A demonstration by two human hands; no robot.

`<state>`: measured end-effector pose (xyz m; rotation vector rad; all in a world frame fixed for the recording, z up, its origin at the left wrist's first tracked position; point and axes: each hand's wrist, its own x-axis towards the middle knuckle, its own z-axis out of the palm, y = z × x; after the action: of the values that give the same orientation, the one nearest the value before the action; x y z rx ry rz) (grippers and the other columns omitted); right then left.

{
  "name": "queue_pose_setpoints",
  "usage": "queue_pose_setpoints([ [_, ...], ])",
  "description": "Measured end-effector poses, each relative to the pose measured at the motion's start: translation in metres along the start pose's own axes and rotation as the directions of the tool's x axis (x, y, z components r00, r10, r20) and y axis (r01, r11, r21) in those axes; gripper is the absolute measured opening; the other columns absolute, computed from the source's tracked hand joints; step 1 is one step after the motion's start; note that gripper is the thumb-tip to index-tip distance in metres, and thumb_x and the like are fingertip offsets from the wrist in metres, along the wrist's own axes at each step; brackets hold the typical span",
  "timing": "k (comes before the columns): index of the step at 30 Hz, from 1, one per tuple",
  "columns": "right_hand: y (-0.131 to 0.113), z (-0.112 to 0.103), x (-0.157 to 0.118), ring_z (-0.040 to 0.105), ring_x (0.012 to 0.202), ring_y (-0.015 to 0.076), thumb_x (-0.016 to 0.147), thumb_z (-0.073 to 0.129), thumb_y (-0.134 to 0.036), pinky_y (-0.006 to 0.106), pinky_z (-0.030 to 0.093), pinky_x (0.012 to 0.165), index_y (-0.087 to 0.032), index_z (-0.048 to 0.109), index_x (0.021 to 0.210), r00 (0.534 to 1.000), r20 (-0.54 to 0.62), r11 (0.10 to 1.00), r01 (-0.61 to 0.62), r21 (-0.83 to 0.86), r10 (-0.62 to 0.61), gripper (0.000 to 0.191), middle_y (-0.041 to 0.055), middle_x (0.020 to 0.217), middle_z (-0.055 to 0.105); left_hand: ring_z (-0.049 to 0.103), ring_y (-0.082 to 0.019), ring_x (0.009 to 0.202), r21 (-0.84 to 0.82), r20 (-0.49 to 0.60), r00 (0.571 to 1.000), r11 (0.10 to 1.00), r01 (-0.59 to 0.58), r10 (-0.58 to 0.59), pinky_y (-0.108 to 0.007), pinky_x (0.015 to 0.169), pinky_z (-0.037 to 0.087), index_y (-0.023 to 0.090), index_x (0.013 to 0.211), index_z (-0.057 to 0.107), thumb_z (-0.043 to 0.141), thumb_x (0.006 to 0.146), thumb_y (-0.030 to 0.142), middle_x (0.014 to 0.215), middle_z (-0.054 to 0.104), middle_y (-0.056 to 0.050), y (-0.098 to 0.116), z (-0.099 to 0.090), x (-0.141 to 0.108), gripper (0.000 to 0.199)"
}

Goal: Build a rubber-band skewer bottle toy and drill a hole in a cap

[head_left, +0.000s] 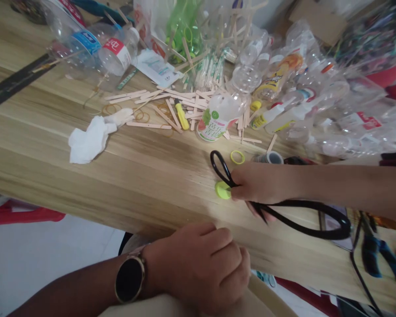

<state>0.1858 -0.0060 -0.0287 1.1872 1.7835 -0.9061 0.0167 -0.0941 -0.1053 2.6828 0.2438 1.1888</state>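
My right hand (pixel 260 182) is wrapped round a pair of black-handled scissors (pixel 345 226), with one handle loop on each side of the hand. A small yellow-green bottle cap (pixel 222 190) lies at its fingertips on the wooden table. Most of the blades are hidden by the hand, so I cannot tell whether they touch the cap. Just beyond sits a yellow-green ring (pixel 237 157). My left hand (pixel 201 264) is closed in a fist near my lap, in front of the table edge, with nothing visible in it. A round dark watch (pixel 130 279) is on that wrist.
Wooden sticks (pixel 148 126), a yellow screwdriver (pixel 181 116) and a labelled plastic bottle (pixel 214 121) lie beyond my hands. Several clear bottles crowd the back right. White tissue (pixel 89 141) is at left, a tape roll (pixel 273 157) behind my right wrist, blue-handled pliers (pixel 372 253) at right.
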Motion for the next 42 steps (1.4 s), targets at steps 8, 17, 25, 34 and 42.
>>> queue_pose_setpoints([
  [8, -0.007, 0.002, -0.003, 0.067, 0.062, 0.0231, 0.082, 0.047, -0.003, 0.028, 0.041, 0.057, -0.013, 0.063, 0.063, 0.998, -0.024, 0.97, 0.044, -0.239, -0.051, 0.027, 0.0142, 0.066, 0.071, 0.051, -0.012, 0.057, -0.064, -0.046, 0.999, 0.998, -0.007, 0.004, -0.028, 0.042, 0.04, 0.007, 0.087, 0.073, 0.059, 0.086, 0.02, 0.062, 0.06, -0.001, 0.006, -0.002, 0.001, 0.019],
  [17, 0.001, 0.008, -0.005, 0.064, 0.063, 0.0219, 0.078, 0.05, 0.002, 0.03, 0.033, 0.056, -0.015, 0.064, 0.071, 0.992, -0.082, 0.949, 0.069, -0.306, -0.098, 0.023, 0.014, 0.068, 0.071, 0.047, -0.01, 0.054, -0.02, -0.135, 0.988, 0.997, -0.072, 0.068, -0.027, 0.041, 0.041, 0.011, 0.086, 0.076, 0.066, 0.082, 0.023, 0.06, 0.058, 0.002, 0.003, 0.0, 0.003, 0.017],
  [25, 0.001, 0.0, 0.003, 0.059, 0.044, 0.0152, 0.088, 0.035, -0.008, 0.023, 0.04, 0.049, -0.015, 0.059, 0.055, 0.996, 0.084, 0.992, 0.016, -0.125, -0.006, 0.042, 0.0063, 0.048, 0.063, 0.06, -0.014, 0.081, 0.08, -0.163, 0.986, 0.996, 0.034, -0.02, -0.027, 0.06, 0.052, 0.019, 0.094, 0.073, 0.064, 0.088, 0.022, 0.077, 0.066, 0.001, -0.004, -0.026, 0.004, 0.011],
  [34, 0.003, 0.006, -0.006, 0.066, 0.076, 0.0254, 0.077, 0.047, 0.005, 0.034, 0.04, 0.071, -0.018, 0.06, 0.066, 0.985, -0.126, 0.959, 0.082, -0.27, -0.12, 0.028, 0.0145, 0.076, 0.073, 0.061, -0.014, 0.082, 0.027, -0.497, 0.794, 0.908, 0.417, -0.35, -0.031, 0.074, 0.053, 0.017, 0.102, 0.059, 0.056, 0.089, 0.013, 0.091, 0.063, -0.002, -0.092, -0.047, 0.024, 0.014],
  [42, 0.004, 0.005, 0.0, 0.065, 0.055, 0.0196, 0.087, 0.041, -0.006, 0.027, 0.04, 0.055, -0.014, 0.063, 0.064, 0.997, -0.02, 0.972, 0.071, -0.223, -0.077, 0.033, 0.0118, 0.064, 0.071, 0.061, -0.016, 0.081, 0.153, -0.478, 0.848, 0.928, 0.339, -0.231, -0.033, 0.074, 0.051, 0.023, 0.101, 0.055, 0.052, 0.093, 0.019, 0.089, 0.064, -0.002, -0.12, -0.029, 0.022, 0.01],
])
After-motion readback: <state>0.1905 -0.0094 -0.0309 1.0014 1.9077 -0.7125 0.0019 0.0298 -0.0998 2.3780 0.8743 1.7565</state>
